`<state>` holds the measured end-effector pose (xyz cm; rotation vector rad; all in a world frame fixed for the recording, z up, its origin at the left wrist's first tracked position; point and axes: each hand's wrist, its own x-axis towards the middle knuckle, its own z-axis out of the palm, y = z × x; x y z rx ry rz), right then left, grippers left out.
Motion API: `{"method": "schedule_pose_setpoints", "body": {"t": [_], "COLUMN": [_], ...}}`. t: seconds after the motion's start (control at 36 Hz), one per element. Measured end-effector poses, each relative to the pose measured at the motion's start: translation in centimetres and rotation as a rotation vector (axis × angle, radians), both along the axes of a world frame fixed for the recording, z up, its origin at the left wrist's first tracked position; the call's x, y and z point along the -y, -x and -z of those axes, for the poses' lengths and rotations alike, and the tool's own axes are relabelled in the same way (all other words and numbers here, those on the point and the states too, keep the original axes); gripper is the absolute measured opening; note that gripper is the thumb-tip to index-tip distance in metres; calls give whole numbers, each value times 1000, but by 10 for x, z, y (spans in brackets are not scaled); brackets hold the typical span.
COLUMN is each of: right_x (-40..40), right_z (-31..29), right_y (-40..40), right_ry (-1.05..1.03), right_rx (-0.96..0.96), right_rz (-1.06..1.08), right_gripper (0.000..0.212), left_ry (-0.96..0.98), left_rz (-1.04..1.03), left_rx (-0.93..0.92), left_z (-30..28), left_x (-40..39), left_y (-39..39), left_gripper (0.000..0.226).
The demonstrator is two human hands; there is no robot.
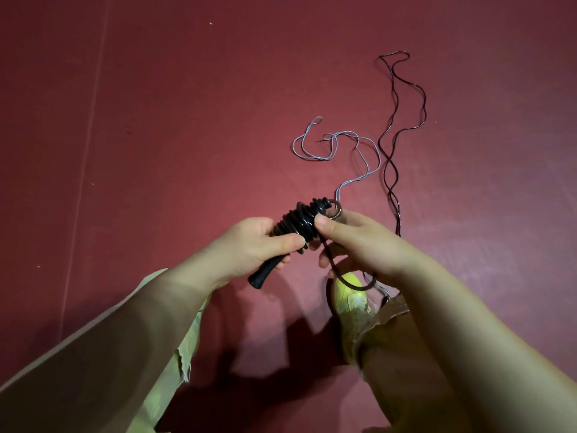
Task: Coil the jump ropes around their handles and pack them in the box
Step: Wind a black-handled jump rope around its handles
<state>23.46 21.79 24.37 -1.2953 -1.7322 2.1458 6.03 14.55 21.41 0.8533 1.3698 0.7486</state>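
A black jump rope is wound in many turns around its black handles, held above the floor at the middle of the view. My left hand grips the lower part of the handles, whose flared end sticks out below. My right hand pinches the coil with its thumb on top, and the loose tail of the black rope loops down under it. A grey rope and a thin dark rope lie loose on the floor beyond. No box is in view.
The floor is a dark red mat with a seam running down the left side. My yellow-green shoe and brown trouser leg are below my right hand.
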Motion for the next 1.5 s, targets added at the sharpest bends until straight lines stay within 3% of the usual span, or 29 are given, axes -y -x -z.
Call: {"method": "schedule_pose_setpoints", "body": {"t": [0.14,0.22,0.36,0.5,0.58,0.72,0.83,0.92,0.97,1.08,1.17,1.31,1.39,1.47,1.5], "right_x": [3,4,4,6,7,6,3,1,0,3,8,7,8,11,12], "right_z": [3,4,3,3,2,-1,0,-1,-2,0,3,3,7,9,10], "right_y": [7,8,9,10,11,9,7,10,9,9,10,6,5,9,10], "right_ry": [-84,-74,-37,-66,-152,-13,-19,-131,-290,-657,-784,-694,-628,-560,-529], "right_rx": [79,74,74,130,107,40,39,52,106,175,95,-99,-165,-191,-206], "right_rz": [35,62,48,-8,-12,-7,11,137,180,43,-77,-20,-11,-14,5], "right_gripper": [23,24,26,26,25,35,17,8,13,24,16,6,16,18,17], "left_ry": [-67,-65,-18,-63,-168,-236,-232,-194,-171,-168,-152,-98,-70,-103,-103], "left_rz": [-59,-78,26,-3,42,49,-60,-154,-183,-202,-191,-176,-150,-104,-121], "left_rx": [-424,-535,-337,-187,-207,-406,-390,-294,-239,-227,-240,-152,-127,-89,-70], "left_z": [14,8,5,9,8,2,3,9,9,10,11,9,8,6,7], "left_x": [0,0,0,2,2,3,2,-2,-3,-5,-6,-7,-10,-9,-9], "left_y": [4,2,6,3,4,5,13,20,19,15,15,9,11,9,8], "left_gripper": [63,64,58,75,70,66,53,55,55,53,51,53,59,34,39]}}
